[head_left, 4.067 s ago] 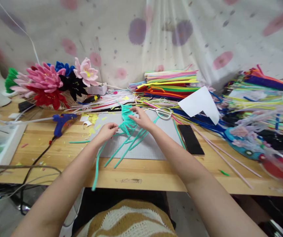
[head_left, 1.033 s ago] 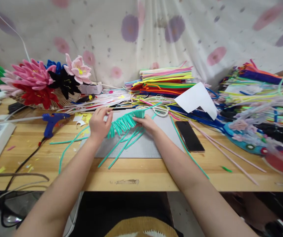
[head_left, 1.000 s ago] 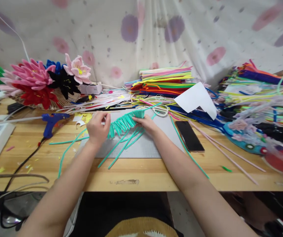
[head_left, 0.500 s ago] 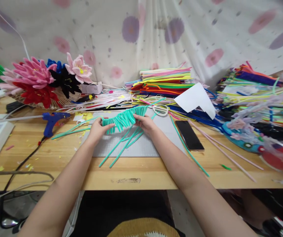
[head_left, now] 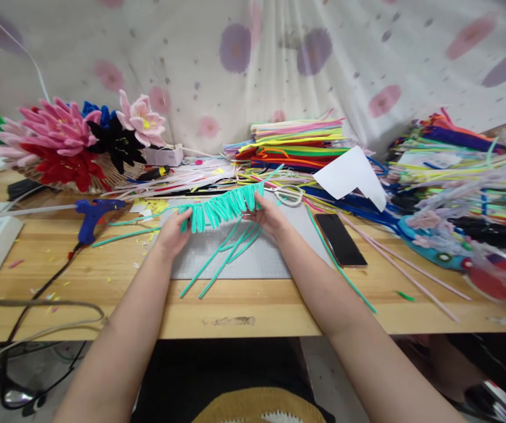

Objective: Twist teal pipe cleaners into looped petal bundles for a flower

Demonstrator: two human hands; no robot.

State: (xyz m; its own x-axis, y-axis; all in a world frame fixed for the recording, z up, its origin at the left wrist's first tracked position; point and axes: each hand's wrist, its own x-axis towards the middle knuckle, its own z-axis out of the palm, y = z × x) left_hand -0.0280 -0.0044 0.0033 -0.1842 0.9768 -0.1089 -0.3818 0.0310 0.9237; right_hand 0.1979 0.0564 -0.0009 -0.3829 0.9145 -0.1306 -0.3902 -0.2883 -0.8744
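A strip of teal pipe-cleaner loops point(head_left: 221, 207) is stretched between my two hands, above a grey cutting mat point(head_left: 253, 267). My left hand point(head_left: 174, 234) pinches its left end, thumb in front. At the right end, my right hand point(head_left: 269, 214) grips it, with the thumb near the top edge and the other fingers partly hidden behind. A straight teal stem sticks out past the right end, up and away. Below the strip, several loose teal pipe cleaners point(head_left: 217, 264) lie across the mat and over its front edge.
Scissors point(head_left: 290, 195) lie behind my right hand, and a phone point(head_left: 339, 239) rests right of the mat. A blue glue gun point(head_left: 91, 218) is on the left, near fuzzy flowers point(head_left: 63, 135). Bundles of coloured pipe cleaners point(head_left: 297, 144) and a white paper piece point(head_left: 345, 173) fill the back.
The strip has turned so its loops now hang down and spread more evenly. My right hand has shifted slightly right and its thumb has moved up to the strip's right end.
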